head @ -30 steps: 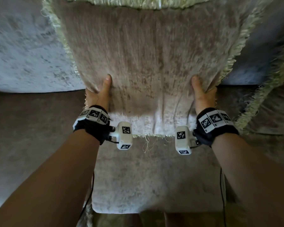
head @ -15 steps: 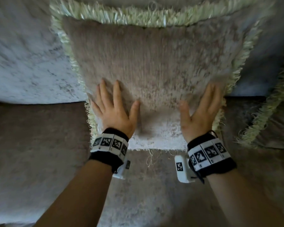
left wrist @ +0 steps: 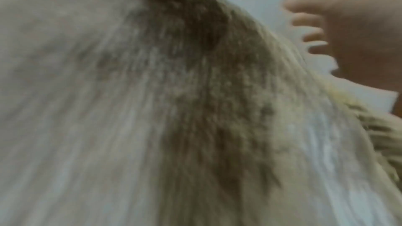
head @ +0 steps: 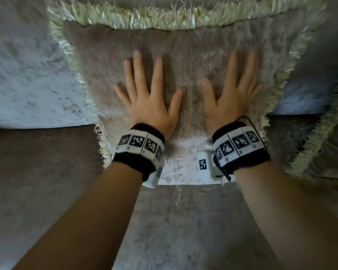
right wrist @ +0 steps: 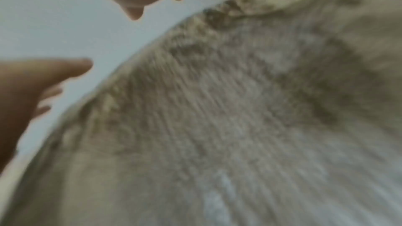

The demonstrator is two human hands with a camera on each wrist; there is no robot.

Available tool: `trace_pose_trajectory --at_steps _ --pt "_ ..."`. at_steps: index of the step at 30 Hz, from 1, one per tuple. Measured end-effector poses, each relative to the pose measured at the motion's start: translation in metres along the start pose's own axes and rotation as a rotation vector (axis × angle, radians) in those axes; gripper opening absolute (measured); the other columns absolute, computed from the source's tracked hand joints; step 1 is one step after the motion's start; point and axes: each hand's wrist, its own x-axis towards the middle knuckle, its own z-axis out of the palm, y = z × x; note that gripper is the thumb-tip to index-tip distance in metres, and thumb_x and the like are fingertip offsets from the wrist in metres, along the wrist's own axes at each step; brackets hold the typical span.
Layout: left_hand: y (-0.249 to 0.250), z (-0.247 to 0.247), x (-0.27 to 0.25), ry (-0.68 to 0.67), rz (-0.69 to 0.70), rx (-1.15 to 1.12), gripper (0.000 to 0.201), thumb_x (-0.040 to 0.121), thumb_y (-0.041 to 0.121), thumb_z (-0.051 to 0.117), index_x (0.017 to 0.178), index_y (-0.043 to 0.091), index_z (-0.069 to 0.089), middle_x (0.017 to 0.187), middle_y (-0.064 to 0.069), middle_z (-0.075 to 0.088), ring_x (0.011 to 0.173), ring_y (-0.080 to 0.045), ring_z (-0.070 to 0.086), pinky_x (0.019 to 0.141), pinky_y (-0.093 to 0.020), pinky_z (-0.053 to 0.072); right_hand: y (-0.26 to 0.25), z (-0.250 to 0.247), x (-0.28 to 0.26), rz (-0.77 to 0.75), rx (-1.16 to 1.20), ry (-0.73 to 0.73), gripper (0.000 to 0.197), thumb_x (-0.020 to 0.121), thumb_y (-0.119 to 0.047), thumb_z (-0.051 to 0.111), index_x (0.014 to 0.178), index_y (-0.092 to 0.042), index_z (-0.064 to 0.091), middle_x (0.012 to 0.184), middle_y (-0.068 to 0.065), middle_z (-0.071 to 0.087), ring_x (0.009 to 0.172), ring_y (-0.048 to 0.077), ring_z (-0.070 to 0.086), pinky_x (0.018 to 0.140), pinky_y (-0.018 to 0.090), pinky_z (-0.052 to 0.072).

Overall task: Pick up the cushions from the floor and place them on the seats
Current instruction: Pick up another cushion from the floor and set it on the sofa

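Observation:
A taupe velvet cushion (head: 183,47) with a pale green fringe stands on the sofa seat (head: 183,221) and leans back against the backrest (head: 27,84). My left hand (head: 148,94) lies flat on its face, fingers straight and spread. To its right, my right hand (head: 230,90) lies flat on the same face in the same way. Neither hand grips anything. The blurred left wrist view shows the cushion's fabric (left wrist: 152,109) close up and the right hand (left wrist: 359,40) beside it. In the right wrist view the fabric (right wrist: 239,126) fills the frame, with the left hand (right wrist: 32,83) at the edge.
A second fringed cushion (head: 332,133) lies at the right edge of the seat, close to the first one. The pale grey backrest runs behind both. Bare seat fabric stretches to the left and toward me.
One second ago both hands gripped the cushion's lower corners, thumbs on its front. They let go, turned flat, and slid up and inward on its face.

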Motion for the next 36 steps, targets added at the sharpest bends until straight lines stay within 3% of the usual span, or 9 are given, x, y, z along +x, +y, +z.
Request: trace_pose_trajectory --at_steps 3,8,13,15,21,26,28,31,36 --pt "-0.01 0.004 -0.022 0.099 -0.122 -0.063 0.071 0.094 0.051 0.042 0.15 0.01 0.03 0.157 -0.03 0.017 0.145 -0.047 0.013 0.112 -0.07 0.006 0.004 -0.009 -0.022 0.067 0.106 0.145 0.077 0.094 -0.059 0.031 0.149 -0.006 0.025 0.155 0.026 0.015 0.144 0.039 0.014 0.115 0.059 0.011" --pt "-0.028 0.034 -0.024 -0.081 -0.102 -0.003 0.075 0.094 0.06 0.033 0.154 0.017 0.02 0.161 -0.02 0.011 0.149 -0.038 0.008 0.115 -0.065 0.006 0.026 0.045 -0.012 0.059 -0.035 -0.084 0.081 0.094 -0.063 0.018 0.15 -0.004 0.02 0.156 0.023 0.018 0.145 0.038 0.016 0.113 0.058 0.017" --pt "-0.024 0.024 -0.054 0.085 -0.167 -0.082 0.082 0.093 0.061 0.038 0.152 0.007 0.023 0.157 -0.029 0.016 0.146 -0.045 0.012 0.113 -0.068 0.007 0.028 0.01 -0.062 0.103 0.123 0.066 0.076 0.095 -0.052 0.039 0.15 -0.004 0.019 0.156 0.024 0.014 0.145 0.032 0.014 0.115 0.058 0.012" --pt "-0.016 0.026 -0.091 0.035 -0.235 -0.135 0.086 0.093 0.064 0.034 0.152 0.003 0.02 0.157 -0.032 0.013 0.146 -0.046 0.01 0.113 -0.068 0.008 0.038 -0.002 -0.099 0.118 0.165 0.072 0.076 0.095 -0.052 0.039 0.149 -0.003 0.018 0.156 0.026 0.012 0.145 0.029 0.012 0.117 0.055 0.012" --pt "-0.037 0.067 -0.115 -0.174 -0.336 -0.035 0.093 0.089 0.073 0.029 0.154 0.008 0.018 0.16 -0.024 0.014 0.148 -0.04 0.012 0.112 -0.07 0.014 0.068 0.055 -0.106 0.174 -0.098 -0.263 0.088 0.089 -0.068 0.017 0.152 -0.006 0.01 0.16 0.019 0.006 0.148 0.032 0.006 0.115 0.06 0.01" --pt "-0.051 0.046 -0.153 -0.063 -0.421 -0.137 0.101 0.086 0.073 0.035 0.153 0.001 0.014 0.159 -0.028 0.009 0.147 -0.043 0.009 0.114 -0.065 0.008 0.08 0.032 -0.15 0.263 0.019 -0.085 0.088 0.091 -0.059 0.04 0.15 0.0 0.011 0.157 0.026 0.007 0.146 0.039 0.012 0.116 0.059 0.011" --pt "-0.056 0.047 -0.172 -0.107 -0.565 -0.18 0.108 0.083 0.077 0.037 0.153 0.0 0.007 0.16 -0.027 0.004 0.148 -0.042 0.005 0.115 -0.065 0.007 0.077 0.027 -0.173 0.356 0.049 -0.144 0.094 0.089 -0.065 0.038 0.152 -0.004 0.004 0.159 0.021 0.0 0.147 0.035 0.007 0.115 0.062 0.013" --pt "-0.053 0.063 -0.174 -0.291 -0.658 -0.204 0.111 0.083 0.074 0.045 0.154 0.006 -0.005 0.162 -0.02 -0.007 0.149 -0.036 -0.004 0.118 -0.054 -0.001 0.073 0.042 -0.169 0.421 0.011 -0.36 0.1 0.085 -0.075 0.03 0.152 -0.009 -0.006 0.16 0.015 -0.013 0.148 0.03 -0.005 0.115 0.054 -0.006" --pt "-0.058 0.061 -0.169 -0.364 -0.66 -0.19 0.107 0.085 0.067 0.053 0.155 0.013 -0.006 0.163 -0.016 -0.008 0.15 -0.034 -0.003 0.118 -0.049 0.003 0.072 0.041 -0.156 0.443 -0.111 -0.525 0.093 0.09 -0.063 0.041 0.152 -0.015 -0.009 0.16 0.009 -0.015 0.149 0.025 -0.007 0.115 0.052 0.002"
